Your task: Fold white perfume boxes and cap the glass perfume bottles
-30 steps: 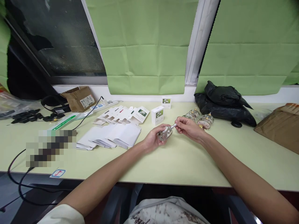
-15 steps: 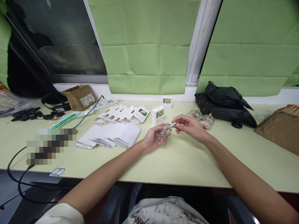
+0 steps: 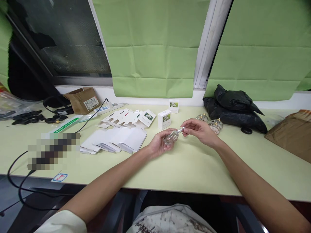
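My left hand (image 3: 159, 144) is wrapped round a clear glass perfume bottle (image 3: 172, 137), tilted with its neck toward the upper right. At the neck is a small silver spray top (image 3: 180, 130). My right hand (image 3: 199, 131) pinches the end of that top between thumb and fingertips. Whether the top is seated on or lifted from the neck is too small to tell. Just behind the hands stands a small white box (image 3: 164, 119) with a green picture. Two ornate glass jars with gold tops, the nearer jar (image 3: 215, 126) beside my right wrist, are partly hidden.
Flattened white cartons (image 3: 131, 138) lie to the left, with printed cartons (image 3: 145, 119) behind them. Another white box (image 3: 173, 106) stands by the wall. Black plastic bags (image 3: 233, 110) and a brown paper package (image 3: 291, 134) lie right. A cardboard box (image 3: 84, 101) and black cable (image 3: 18, 161) are left.
My right hand has shifted slightly to the right, and a little more of the silver top shows. My left hand and the bottle have hardly moved.
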